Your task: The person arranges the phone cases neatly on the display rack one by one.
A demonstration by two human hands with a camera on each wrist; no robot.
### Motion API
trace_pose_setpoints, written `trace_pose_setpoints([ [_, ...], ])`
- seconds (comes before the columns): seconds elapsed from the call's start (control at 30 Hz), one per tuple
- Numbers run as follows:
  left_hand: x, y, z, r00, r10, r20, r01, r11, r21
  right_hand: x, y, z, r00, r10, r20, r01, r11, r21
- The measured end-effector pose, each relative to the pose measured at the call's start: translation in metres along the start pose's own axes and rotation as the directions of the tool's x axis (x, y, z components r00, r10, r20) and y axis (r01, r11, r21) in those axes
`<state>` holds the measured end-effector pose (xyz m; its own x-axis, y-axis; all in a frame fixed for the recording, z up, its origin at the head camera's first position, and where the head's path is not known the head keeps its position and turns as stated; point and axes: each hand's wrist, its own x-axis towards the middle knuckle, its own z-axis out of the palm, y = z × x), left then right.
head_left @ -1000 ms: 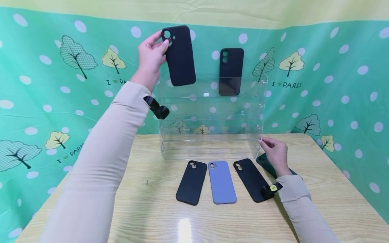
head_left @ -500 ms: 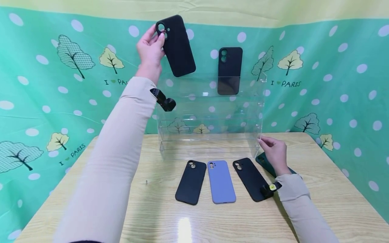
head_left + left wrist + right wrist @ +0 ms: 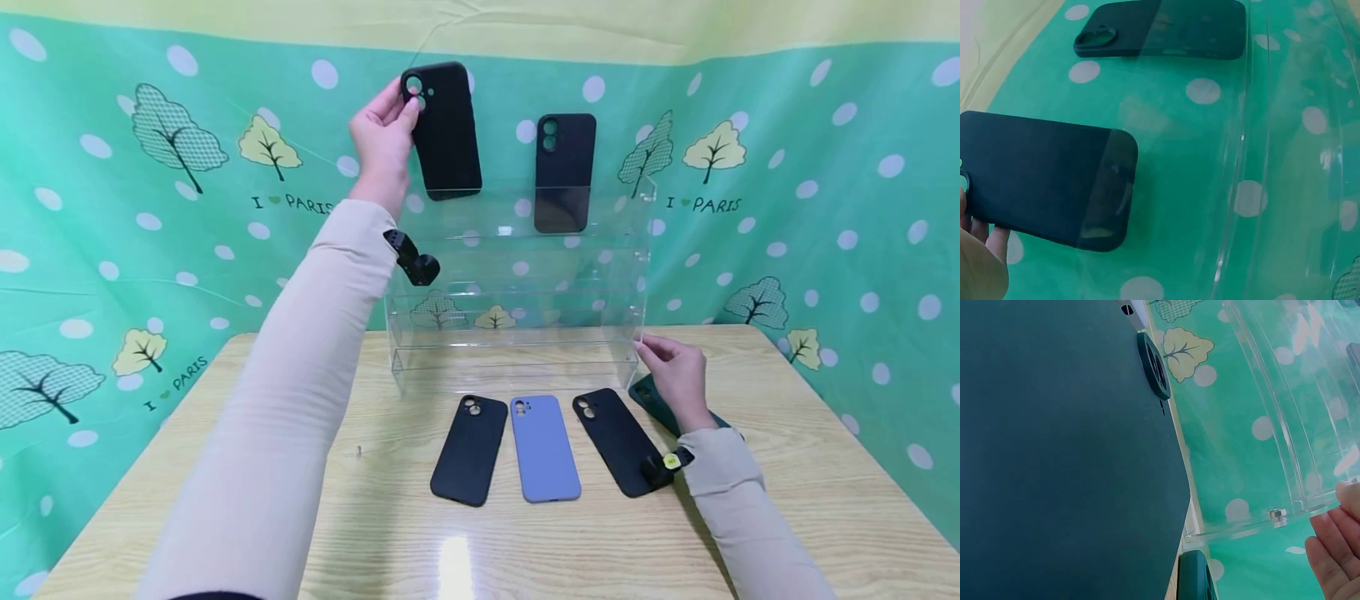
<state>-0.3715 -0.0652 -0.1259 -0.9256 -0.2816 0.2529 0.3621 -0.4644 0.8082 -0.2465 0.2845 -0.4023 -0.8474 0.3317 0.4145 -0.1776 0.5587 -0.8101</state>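
Observation:
High at the back, my left hand [image 3: 384, 137] pinches a black phone case [image 3: 448, 133] by its camera-hole corner. The lower end of that case sits behind the clear front panel of the top tier of an acrylic display rack [image 3: 487, 221], as the left wrist view [image 3: 1107, 194] also shows. To its right, a second black phone case [image 3: 566, 158] stands upright in the same tier. My right hand [image 3: 678, 379] grips the rack's right side edge between thumb and fingers; in the right wrist view, those fingers [image 3: 1335, 550] are partly cut off.
On the wooden table [image 3: 405, 533], before the rack, lie a black case [image 3: 470, 454], a lavender-blue case [image 3: 546, 454] and another black case [image 3: 615, 442]. A dark green case [image 3: 654, 402] lies partly under my right hand. A patterned green curtain [image 3: 825, 167] hangs behind.
My left hand first raised the black case, then lowered it so its bottom end passed behind the top tier's front panel. My right hand stays on the rack's edge.

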Motion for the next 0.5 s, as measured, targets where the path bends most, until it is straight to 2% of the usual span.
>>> trace_pose_setpoints([
  [0.17,0.001,-0.006,-0.002,1.0,-0.017,-0.012,0.018,0.998,0.054,0.0,-0.001,0.0,1.0,0.005,0.001,-0.005,1.0,0.011],
  [0.37,0.001,-0.013,-0.003,0.998,-0.054,-0.042,0.057,0.996,0.075,-0.001,-0.001,-0.001,1.0,-0.007,-0.003,0.007,1.0,0.003],
  [0.5,-0.001,-0.018,-0.003,0.997,-0.058,-0.052,0.063,0.991,0.114,-0.002,0.0,0.0,1.0,0.016,-0.02,-0.015,1.0,0.023],
])
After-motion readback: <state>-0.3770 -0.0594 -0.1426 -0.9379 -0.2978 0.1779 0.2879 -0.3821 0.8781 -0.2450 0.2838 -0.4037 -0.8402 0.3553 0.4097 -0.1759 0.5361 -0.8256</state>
